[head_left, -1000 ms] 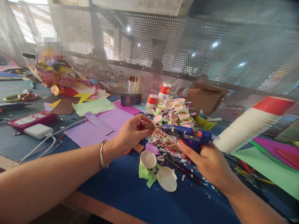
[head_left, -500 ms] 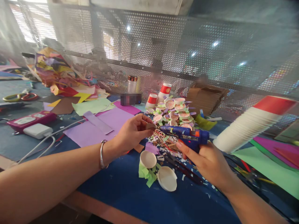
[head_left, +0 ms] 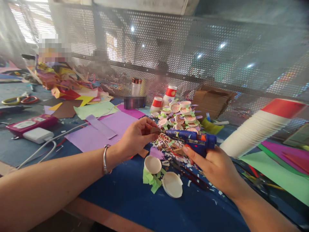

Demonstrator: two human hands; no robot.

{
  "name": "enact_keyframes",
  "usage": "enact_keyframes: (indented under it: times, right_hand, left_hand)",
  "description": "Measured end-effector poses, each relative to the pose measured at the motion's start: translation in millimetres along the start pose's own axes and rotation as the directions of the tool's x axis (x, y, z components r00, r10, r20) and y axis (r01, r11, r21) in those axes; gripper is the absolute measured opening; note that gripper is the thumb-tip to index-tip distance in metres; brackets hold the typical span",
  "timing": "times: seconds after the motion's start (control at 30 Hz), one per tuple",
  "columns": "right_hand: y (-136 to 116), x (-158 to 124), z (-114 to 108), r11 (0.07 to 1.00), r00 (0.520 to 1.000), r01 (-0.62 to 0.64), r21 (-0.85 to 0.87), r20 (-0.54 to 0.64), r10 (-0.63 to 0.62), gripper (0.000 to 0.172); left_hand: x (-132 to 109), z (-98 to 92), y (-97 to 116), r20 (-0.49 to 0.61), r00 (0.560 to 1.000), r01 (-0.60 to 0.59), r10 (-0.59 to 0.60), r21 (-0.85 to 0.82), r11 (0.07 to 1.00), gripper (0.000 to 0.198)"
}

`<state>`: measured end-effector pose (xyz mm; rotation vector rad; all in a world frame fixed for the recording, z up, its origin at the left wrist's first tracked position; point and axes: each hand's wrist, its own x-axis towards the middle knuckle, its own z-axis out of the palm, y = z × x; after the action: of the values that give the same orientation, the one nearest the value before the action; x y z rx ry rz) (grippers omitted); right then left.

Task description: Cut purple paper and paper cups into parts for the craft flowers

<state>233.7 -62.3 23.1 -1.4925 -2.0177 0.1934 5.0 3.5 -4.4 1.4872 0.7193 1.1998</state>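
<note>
My left hand (head_left: pixel 139 134), a silver bangle on its wrist, pinches a small brown piece of paper (head_left: pixel 154 130) between thumb and fingers. A blue hot glue gun (head_left: pixel 190 136) is gripped in my right hand (head_left: pixel 212 164), its nozzle pointing left at the brown piece. Whether the tip touches the paper is too small to tell. Below the hands lie two shallow white paper cup bottoms (head_left: pixel 173 185), with light green paper strips (head_left: pixel 151 180) beside them. Behind the glue gun rises a heap of cut cup bottoms (head_left: pixel 180 120) with green and purple paper bits.
A tall leaning stack of paper cups (head_left: pixel 258 129) stands at right, near a cardboard box (head_left: pixel 212 100). Purple paper (head_left: pixel 84 138), a magenta power strip (head_left: pixel 31 125) with a white plug, and scissors (head_left: pixel 20 100) lie at left. Paper scraps (head_left: pixel 172 145) litter the middle.
Both hands hold nearly the same pose, with the glue gun's tip staying by the brown paper piece. The view has shifted very slightly.
</note>
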Motion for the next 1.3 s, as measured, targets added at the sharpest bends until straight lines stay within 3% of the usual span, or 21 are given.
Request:
enact_keyframes:
  times: [0.3, 0.7, 0.87, 0.93, 1.0, 1.1, 1.2, 1.3]
  right_hand:
    - [1, 1, 0, 1.000, 1.000, 0.008, 0.006, 0.010, -0.008, 0.033]
    - [0, 2, 1, 1.000, 1.000, -0.014, -0.015, 0.007, 0.014, 0.042]
    - [3, 3, -1, 0.995, 0.995, -0.094, -0.016, 0.045, 0.094, 0.044]
    - [9, 5, -3, 0.984, 0.981, -0.174, 0.026, 0.095, 0.171, 0.047]
    - [17, 7, -8, 0.954, 0.955, -0.274, 0.120, 0.151, 0.255, 0.047]
    - [30, 11, -19, 0.841, 0.899, -0.428, 0.333, 0.255, 0.356, 0.046]
    - [47, 14, -31, 0.728, 0.833, -0.553, 0.406, 0.276, 0.479, 0.036]
    - [65, 15, -42, 0.710, 0.809, -0.588, 0.387, 0.283, 0.516, 0.038]
  left_hand:
    - [-1, 0.8, 2, -0.009, 1.000, -0.001, 0.002, 0.029, 1.000, 0.028]
    - [0, -2.4, -2, 0.003, 0.998, -0.070, 0.070, 0.099, 0.993, 0.024]
    - [-2, -3.1, 1, -0.005, 0.996, -0.087, 0.088, 0.130, 0.988, 0.021]
    - [-3, -1.6, 4, -0.016, 0.999, -0.032, 0.033, 0.063, 0.997, 0.024]
    - [-5, 0.0, 7, -0.007, 0.996, 0.093, -0.093, -0.040, 0.995, 0.029]
    - [-7, 1.3, 10, 0.059, 0.959, 0.285, -0.278, -0.188, 0.940, 0.035]
    - [-7, 1.3, 10, 0.096, 0.937, 0.349, -0.336, -0.295, 0.889, 0.034]
    - [-6, 0.7, 11, 0.107, 0.918, 0.395, -0.382, -0.332, 0.856, 0.033]
